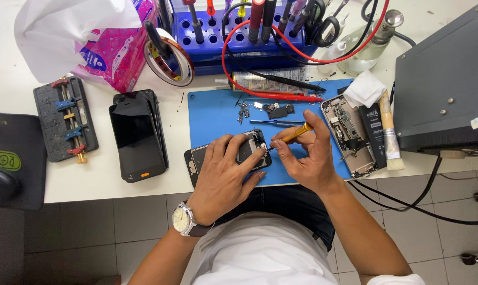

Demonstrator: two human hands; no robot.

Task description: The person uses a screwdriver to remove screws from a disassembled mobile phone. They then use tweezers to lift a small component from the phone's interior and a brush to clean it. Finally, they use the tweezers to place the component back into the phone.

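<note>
The opened phone (229, 156) lies at lower centre of the blue mat (212, 113), long axis running left-right, pinned flat under the left hand (226, 171). The right hand (305, 155) pinches a yellow-handled screwdriver (290, 135), tip slanting down-left, seemingly touching the phone's right end

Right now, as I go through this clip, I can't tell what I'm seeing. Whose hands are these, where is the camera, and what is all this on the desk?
The single picture comes from a camera worn on the person's head, looking down at their own hands. The left hand steadies an opened phone on a blue work mat. The right hand holds a small yellow-handled screwdriver, tip at the phone. Nearby lie a second opened phone frame, a brush, a black phone screen, a blue tool rack and loose small parts.
</note>
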